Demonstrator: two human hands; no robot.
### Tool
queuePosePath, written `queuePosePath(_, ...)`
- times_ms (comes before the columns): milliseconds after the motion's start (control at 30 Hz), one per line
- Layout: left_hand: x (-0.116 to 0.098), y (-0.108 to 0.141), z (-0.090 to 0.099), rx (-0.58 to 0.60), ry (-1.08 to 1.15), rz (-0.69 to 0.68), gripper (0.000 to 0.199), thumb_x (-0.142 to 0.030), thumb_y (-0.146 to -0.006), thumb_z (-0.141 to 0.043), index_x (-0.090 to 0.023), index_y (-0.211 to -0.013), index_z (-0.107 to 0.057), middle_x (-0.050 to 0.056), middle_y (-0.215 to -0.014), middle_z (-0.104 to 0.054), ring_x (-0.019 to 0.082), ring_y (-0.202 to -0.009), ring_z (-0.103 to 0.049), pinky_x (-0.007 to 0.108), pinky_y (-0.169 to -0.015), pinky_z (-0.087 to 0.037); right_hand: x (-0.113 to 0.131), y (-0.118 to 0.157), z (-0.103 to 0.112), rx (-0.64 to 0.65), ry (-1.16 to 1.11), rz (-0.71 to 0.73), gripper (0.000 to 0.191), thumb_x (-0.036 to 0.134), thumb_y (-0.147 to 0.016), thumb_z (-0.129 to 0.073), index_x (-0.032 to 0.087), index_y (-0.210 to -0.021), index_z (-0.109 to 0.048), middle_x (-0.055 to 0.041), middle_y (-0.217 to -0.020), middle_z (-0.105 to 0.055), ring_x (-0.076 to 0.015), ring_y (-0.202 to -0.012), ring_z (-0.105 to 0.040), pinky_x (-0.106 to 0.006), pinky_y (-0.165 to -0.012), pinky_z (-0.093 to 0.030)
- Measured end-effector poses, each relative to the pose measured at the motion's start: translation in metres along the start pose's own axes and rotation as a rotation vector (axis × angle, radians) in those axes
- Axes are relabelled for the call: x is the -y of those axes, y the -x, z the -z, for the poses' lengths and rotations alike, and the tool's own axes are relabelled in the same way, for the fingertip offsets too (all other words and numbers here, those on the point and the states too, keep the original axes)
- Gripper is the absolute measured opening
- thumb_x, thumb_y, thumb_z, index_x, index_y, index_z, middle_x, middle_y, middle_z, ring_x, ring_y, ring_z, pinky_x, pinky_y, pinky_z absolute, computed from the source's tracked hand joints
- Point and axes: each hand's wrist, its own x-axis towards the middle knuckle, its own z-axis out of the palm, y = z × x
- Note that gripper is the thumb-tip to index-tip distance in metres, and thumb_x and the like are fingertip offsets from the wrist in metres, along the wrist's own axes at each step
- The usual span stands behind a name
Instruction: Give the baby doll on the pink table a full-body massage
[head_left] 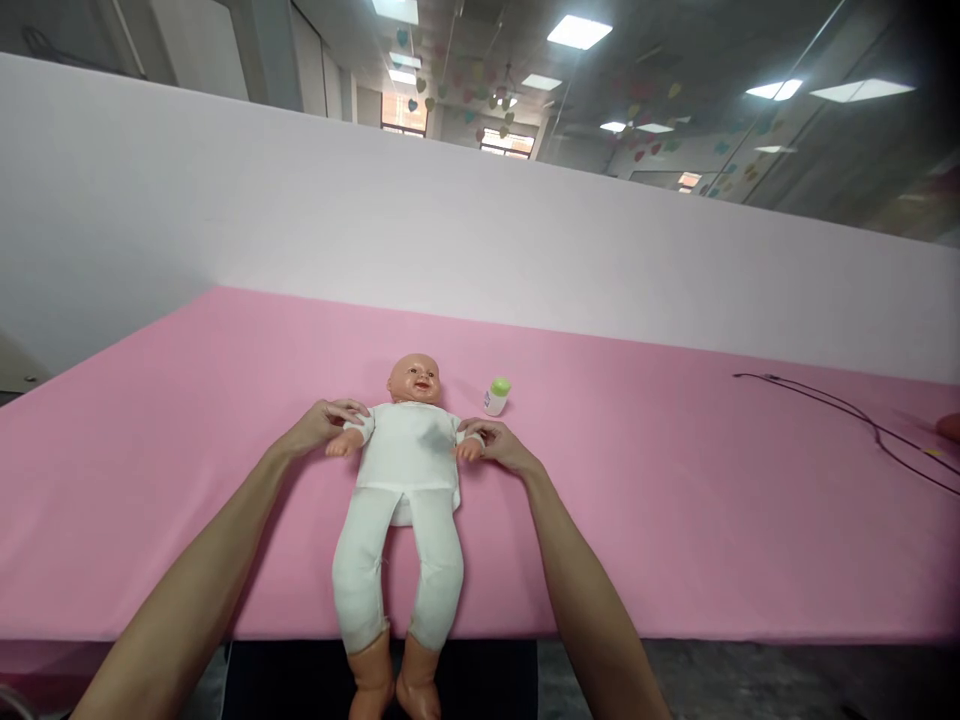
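A baby doll (411, 450) in a white cloth body lies face up on the pink table cover (637, 500), its feet past the front edge. My left hand (324, 424) is at the doll's arm on the left, fingers closed on the arm near its white cuff. On the right, my right hand (499, 441) has its fingers closed on the doll's other arm by the cuff. A grey stain marks the doll's chest. Just right of the doll's head stands a small white bottle (496, 397) with a green cap, touched by neither hand.
A thin dark cable (847, 405) lies at the far right of the table, near part of what may be a person's hand (949, 427) at the frame edge. A white partition (480, 240) rises behind the table.
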Motion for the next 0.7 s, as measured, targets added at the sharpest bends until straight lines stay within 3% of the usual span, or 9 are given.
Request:
queuePosePath(67,0.0,0.001,0.0,0.056,-0.031,-0.001,0.024,-0.048,-0.062,-0.091,-0.026,-0.071,-0.085,0.015,-0.111,-0.077,0.035,-0.113,-0.069,0.049,-0.097,-0.056,0.003,0.001,-0.001,0.073,0.051,0.011,0.039,0.047,-0.062,-0.095,0.02,-0.086,-0.08,-0.0112,-0.121,-0.075,-0.0318,-0.118,-0.068,-0.047,-0.104,-0.054)
queuePosePath(167,0.0,0.001,-0.007,0.01,0.014,-0.014,0.028,-0.044,-0.064,-0.091,-0.023,-0.082,-0.087,0.015,-0.112,-0.077,0.033,-0.11,-0.07,0.044,-0.093,-0.057,0.002,-0.002,-0.007,0.018,0.027,0.024,0.04,0.043,-0.063,-0.095,0.02,-0.093,-0.082,-0.0096,-0.116,-0.076,-0.03,-0.113,-0.069,-0.045,-0.102,-0.054)
queuePosePath(333,0.001,-0.008,-0.028,-0.313,0.15,0.003,0.051,-0.061,-0.071,-0.086,-0.015,-0.095,-0.081,0.01,-0.093,-0.078,0.024,-0.082,-0.068,0.034,-0.078,-0.054,-0.005,-0.014,-0.021,-0.272,-0.123,0.001,0.048,0.05,-0.072,-0.09,0.018,-0.105,-0.078,-0.0067,-0.1,-0.078,-0.0237,-0.092,-0.069,-0.035,-0.083,-0.055)
queuePosePath(467,0.008,-0.016,-0.039,-0.468,0.024,0.058,0.058,-0.072,-0.079,-0.072,-0.016,-0.066,-0.065,0.0,-0.059,-0.056,0.013,-0.056,-0.045,0.026,-0.055,-0.035,-0.01,-0.02,-0.03,-0.449,-0.023,-0.079,0.045,0.061,-0.081,-0.079,0.017,-0.077,-0.072,-0.003,-0.072,-0.069,-0.019,-0.071,-0.059,-0.029,-0.065,-0.047)
queuePosePath(533,0.01,-0.018,-0.04,-0.486,-0.061,0.092,0.062,-0.073,-0.081,-0.068,-0.018,-0.056,-0.057,-0.002,-0.052,-0.047,0.011,-0.052,-0.037,0.026,-0.053,-0.028,-0.011,-0.021,-0.031,-0.481,0.009,-0.12,0.047,0.063,-0.083,-0.077,0.018,-0.071,-0.069,-0.0016,-0.066,-0.065,-0.018,-0.067,-0.056,-0.028,-0.062,-0.043)
queuePosePath(600,0.009,-0.018,-0.038,-0.456,-0.067,0.112,0.061,-0.073,-0.081,-0.068,-0.017,-0.059,-0.062,-0.001,-0.054,-0.051,0.012,-0.054,-0.041,0.027,-0.054,-0.029,-0.01,-0.021,-0.03,-0.461,-0.013,-0.114,0.046,0.062,-0.082,-0.079,0.018,-0.074,-0.071,-0.0019,-0.069,-0.067,-0.0184,-0.069,-0.058,-0.029,-0.063,-0.045)
queuePosePath(700,0.006,-0.015,-0.028,-0.325,0.061,0.109,0.052,-0.065,-0.078,-0.079,-0.014,-0.089,-0.078,0.005,-0.078,-0.072,0.017,-0.067,-0.058,0.028,-0.062,-0.042,-0.009,-0.018,-0.022,-0.323,-0.112,-0.057,0.042,0.055,-0.077,-0.086,0.018,-0.093,-0.078,-0.0042,-0.087,-0.076,-0.0217,-0.082,-0.067,-0.032,-0.075,-0.052)
